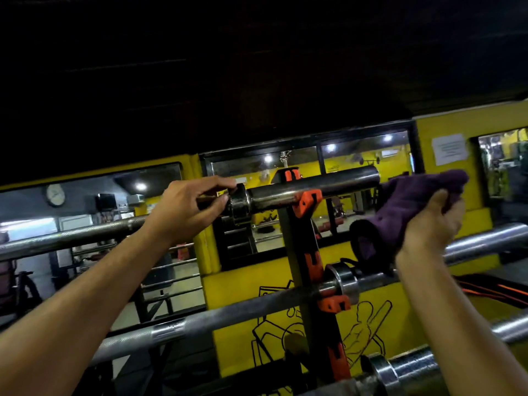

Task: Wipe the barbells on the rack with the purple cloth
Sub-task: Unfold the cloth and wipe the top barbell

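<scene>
The left hand has its grip curled round the thin shaft of the top barbell, fingertips against the collar where the thick sleeve begins. The right hand clutches the purple cloth, bunched and held in the air just right of that sleeve's open end; whether cloth touches steel cannot be told. The sleeve rests in an orange hook on the black rack upright. Nearer and lower, a second barbell and a third barbell lie across the rack. Beyond stand a yellow wall and mirrors.
</scene>
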Motion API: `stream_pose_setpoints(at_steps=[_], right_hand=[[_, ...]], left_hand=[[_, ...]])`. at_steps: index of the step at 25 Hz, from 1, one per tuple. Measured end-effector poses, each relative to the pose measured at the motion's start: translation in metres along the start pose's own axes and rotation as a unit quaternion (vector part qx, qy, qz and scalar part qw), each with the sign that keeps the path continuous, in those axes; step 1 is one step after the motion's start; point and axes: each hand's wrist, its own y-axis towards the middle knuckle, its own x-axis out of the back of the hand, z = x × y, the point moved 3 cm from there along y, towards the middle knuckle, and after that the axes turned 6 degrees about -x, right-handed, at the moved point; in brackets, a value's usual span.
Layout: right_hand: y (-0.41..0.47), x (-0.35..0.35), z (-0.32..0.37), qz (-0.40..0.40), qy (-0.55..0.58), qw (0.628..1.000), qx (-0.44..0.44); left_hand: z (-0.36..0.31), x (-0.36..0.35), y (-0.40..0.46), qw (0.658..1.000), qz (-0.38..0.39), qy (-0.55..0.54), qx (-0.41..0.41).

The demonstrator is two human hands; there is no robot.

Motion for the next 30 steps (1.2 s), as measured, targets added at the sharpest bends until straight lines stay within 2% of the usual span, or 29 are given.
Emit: stream_pose_setpoints(at_steps=[2, 4, 8, 11, 12, 13, 15, 18, 20, 23, 25, 27, 30], right_hand=[[-0.007, -0.016, -0.021, 0.012, 0.046, 0.995, -0.092], [-0.013, -0.046, -0.027, 0.041, 0.057, 0.988, -0.137], [-0.054, -0.074, -0.030, 0.073, 0.036, 0.991, -0.103], [-0.080, -0.063, -0.040, 0.211, -0.033, 0.974, -0.075], [-0.077, -0.060, -0.040, 0.233, -0.068, 0.969, -0.048], [-0.068, -0.059, -0.038, 0.222, -0.107, 0.969, -0.003], [-0.043, -0.057, -0.026, 0.145, -0.145, 0.975, 0.082], [-0.011, -0.060, -0.012, 0.050, -0.130, 0.986, 0.088], [-0.015, -0.066, -0.016, 0.063, -0.177, 0.978, 0.094], [-0.050, -0.076, -0.023, 0.157, -0.258, 0.931, 0.206], [-0.056, -0.077, -0.024, 0.201, -0.266, 0.913, 0.236], [-0.038, -0.073, -0.020, 0.186, -0.260, 0.924, 0.210], [-0.009, -0.066, -0.011, 0.097, -0.222, 0.959, 0.147]], left_hand=[[0.002, -0.002, -0.003, 1.000, -0.022, -0.014, -0.003], [0.001, -0.005, -0.007, 0.999, -0.032, -0.024, -0.004], [0.001, -0.008, -0.011, 0.999, -0.039, -0.035, -0.007], [0.001, -0.012, -0.012, 0.998, -0.046, -0.030, -0.013], [0.001, -0.014, -0.012, 0.998, -0.046, -0.028, -0.012], [0.002, -0.015, -0.013, 0.999, -0.046, -0.025, -0.011], [0.002, -0.015, -0.014, 0.998, -0.051, -0.015, -0.015], [0.002, -0.015, -0.016, 0.998, -0.051, -0.020, -0.024], [-0.001, -0.016, -0.017, 0.998, -0.053, -0.010, -0.026], [-0.008, -0.019, -0.016, 0.997, -0.077, 0.003, -0.026], [-0.010, -0.019, -0.016, 0.997, -0.077, 0.007, -0.023], [-0.009, -0.017, -0.016, 0.998, -0.059, 0.008, -0.018], [-0.006, -0.016, -0.018, 0.999, -0.048, 0.009, -0.007]])
